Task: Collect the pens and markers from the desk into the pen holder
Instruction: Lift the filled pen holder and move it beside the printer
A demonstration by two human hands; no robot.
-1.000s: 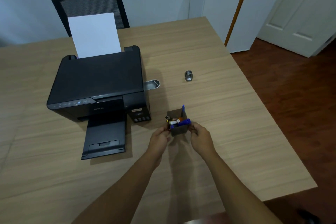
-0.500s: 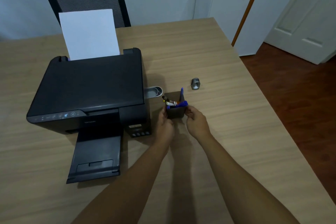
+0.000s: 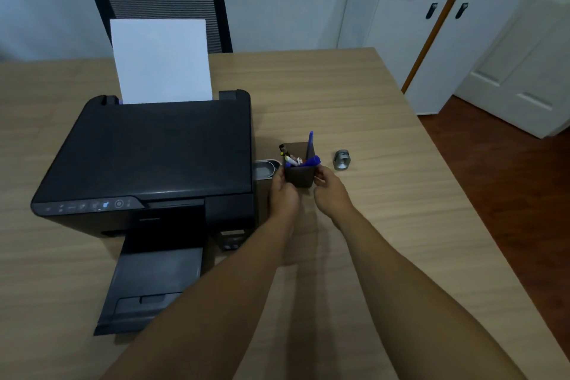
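Head view: pen holder (image 3: 298,176) now further up desk (image 3: 370,225), beside printer (image 3: 148,157); left hand (image 3: 282,194), right hand (image 3: 330,191) fingers clasped round it. Pens (image 3: 303,157) inside; collection looks finished.

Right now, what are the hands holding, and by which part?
Both hands hold the pen holder by its lower side walls: the left hand on its left, the right hand on its right.

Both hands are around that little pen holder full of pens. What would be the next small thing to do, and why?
Probably let go: both hands grip the pen holder, which stands upright on the desk beside the printer, pens inside, none loose in view.
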